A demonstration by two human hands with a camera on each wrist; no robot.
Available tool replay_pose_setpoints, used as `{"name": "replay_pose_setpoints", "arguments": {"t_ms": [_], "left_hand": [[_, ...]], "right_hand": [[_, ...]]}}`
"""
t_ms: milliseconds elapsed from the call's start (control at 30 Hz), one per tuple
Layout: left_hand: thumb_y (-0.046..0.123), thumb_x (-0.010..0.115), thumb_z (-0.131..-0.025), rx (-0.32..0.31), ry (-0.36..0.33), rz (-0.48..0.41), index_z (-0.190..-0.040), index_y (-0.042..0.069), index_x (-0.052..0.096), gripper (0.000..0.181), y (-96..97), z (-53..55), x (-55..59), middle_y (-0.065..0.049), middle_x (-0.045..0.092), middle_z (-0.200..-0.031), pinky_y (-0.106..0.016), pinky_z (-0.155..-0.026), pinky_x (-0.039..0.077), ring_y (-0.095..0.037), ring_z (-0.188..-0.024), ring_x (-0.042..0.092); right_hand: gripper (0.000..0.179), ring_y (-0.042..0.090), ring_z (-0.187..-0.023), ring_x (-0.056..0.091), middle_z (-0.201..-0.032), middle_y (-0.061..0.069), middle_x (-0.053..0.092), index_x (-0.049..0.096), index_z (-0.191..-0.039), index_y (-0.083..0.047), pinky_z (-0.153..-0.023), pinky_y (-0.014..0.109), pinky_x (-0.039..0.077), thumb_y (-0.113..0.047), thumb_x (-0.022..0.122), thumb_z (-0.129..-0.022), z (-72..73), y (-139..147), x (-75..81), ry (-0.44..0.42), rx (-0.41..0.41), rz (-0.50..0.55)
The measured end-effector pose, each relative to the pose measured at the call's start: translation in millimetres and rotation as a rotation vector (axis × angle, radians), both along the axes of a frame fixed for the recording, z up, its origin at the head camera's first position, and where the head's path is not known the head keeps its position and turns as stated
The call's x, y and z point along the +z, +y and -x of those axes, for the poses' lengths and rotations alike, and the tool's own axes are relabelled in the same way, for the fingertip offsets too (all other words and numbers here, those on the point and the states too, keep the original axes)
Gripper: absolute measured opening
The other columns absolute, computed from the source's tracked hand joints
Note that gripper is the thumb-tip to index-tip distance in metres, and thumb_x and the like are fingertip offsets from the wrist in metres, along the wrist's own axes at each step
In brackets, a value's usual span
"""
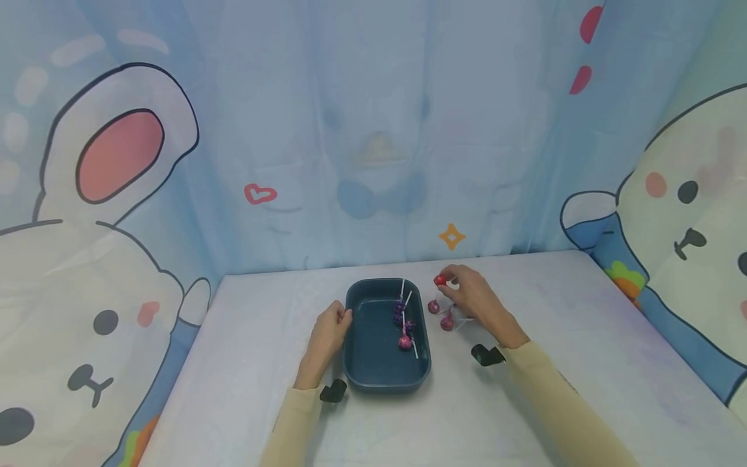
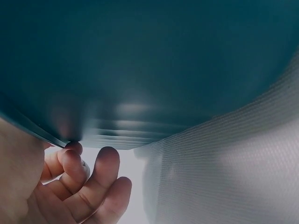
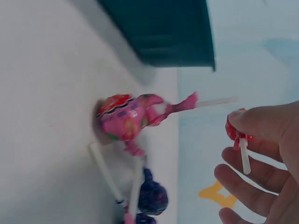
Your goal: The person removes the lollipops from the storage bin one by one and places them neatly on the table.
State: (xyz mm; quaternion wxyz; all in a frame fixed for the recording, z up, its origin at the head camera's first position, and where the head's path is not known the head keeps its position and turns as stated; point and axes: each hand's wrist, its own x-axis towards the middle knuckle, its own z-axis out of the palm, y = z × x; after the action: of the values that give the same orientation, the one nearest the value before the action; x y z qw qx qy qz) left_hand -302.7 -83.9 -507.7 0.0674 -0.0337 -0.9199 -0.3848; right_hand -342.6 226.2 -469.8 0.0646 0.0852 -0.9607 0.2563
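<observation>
A dark teal rectangular dish (image 1: 373,370) stands on the table. My left hand (image 1: 327,334) pinches its left rim between thumb and fingers, as the left wrist view shows from below the dish wall. Beyond its right side, my right hand (image 1: 475,298) holds a red-wrapped lollipop (image 3: 232,130) by its candy head, raised off the table, its white stick pointing down. Inside the dish lie a pink lollipop (image 1: 405,342) and several purple lollipops (image 1: 399,312). Under my right hand, pink lollipops (image 1: 447,323) and a dark purple lollipop (image 3: 153,198) rest on the table.
The white-covered table (image 1: 262,363) backs onto a light blue curtain (image 1: 373,130) with cartoon prints on both sides. A black camera mount (image 1: 334,392) sits at the left wrist and another black mount (image 1: 487,355) at the right.
</observation>
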Motion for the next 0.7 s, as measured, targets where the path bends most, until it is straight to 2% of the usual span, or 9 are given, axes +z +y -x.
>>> {"name": "replay_pose_setpoints", "arguments": {"t_ms": [167, 367, 533, 700], "left_hand": [[0.028, 0.050, -0.093, -0.003, 0.006, 0.001, -0.077, 0.012, 0.045, 0.022, -0.6, 0.2, -0.7, 0.001, 0.043, -0.062, -0.025, -0.048, 0.034, -0.011, -0.053, 0.041], [0.027, 0.050, -0.093, -0.005, 0.011, 0.003, -0.076, 0.012, 0.045, 0.023, -1.1, 0.7, -0.7, 0.001, 0.043, -0.061, -0.025, -0.048, 0.033, -0.011, -0.053, 0.041], [0.027, 0.050, -0.093, -0.008, 0.011, 0.004, -0.076, 0.012, 0.045, 0.023, -1.4, 0.4, -0.6, 0.001, 0.043, -0.061, -0.025, -0.048, 0.034, -0.011, -0.053, 0.041], [0.028, 0.049, -0.093, -0.021, 0.018, -0.003, -0.076, 0.012, 0.045, 0.023, -1.0, -0.3, 0.2, 0.002, 0.043, -0.060, -0.024, -0.047, 0.034, -0.011, -0.051, 0.041]], "right_hand": [[0.028, 0.030, -0.102, 0.054, -0.113, 0.013, 0.057, 0.057, -0.112, -0.011, -0.087, 0.048, 0.045, -0.024, 0.062, -0.087, 4.2, 1, -9.6, -0.044, -0.054, -0.028], [0.028, 0.031, -0.101, 0.055, -0.110, 0.015, 0.059, 0.059, -0.108, -0.008, -0.089, 0.053, 0.040, -0.023, 0.064, -0.085, 7.7, -3, -19.9, -0.072, -0.056, -0.115], [0.027, 0.031, -0.095, 0.057, -0.102, 0.015, 0.061, 0.061, -0.103, -0.007, -0.083, 0.053, 0.041, -0.024, 0.066, -0.083, 10.8, -6, -27.4, -0.059, -0.051, -0.184], [0.029, 0.033, -0.088, 0.057, -0.096, 0.015, 0.061, 0.063, -0.102, -0.007, -0.076, 0.052, 0.044, -0.027, 0.067, -0.081, 9.9, -7, -30.5, -0.004, -0.057, -0.253]]}}
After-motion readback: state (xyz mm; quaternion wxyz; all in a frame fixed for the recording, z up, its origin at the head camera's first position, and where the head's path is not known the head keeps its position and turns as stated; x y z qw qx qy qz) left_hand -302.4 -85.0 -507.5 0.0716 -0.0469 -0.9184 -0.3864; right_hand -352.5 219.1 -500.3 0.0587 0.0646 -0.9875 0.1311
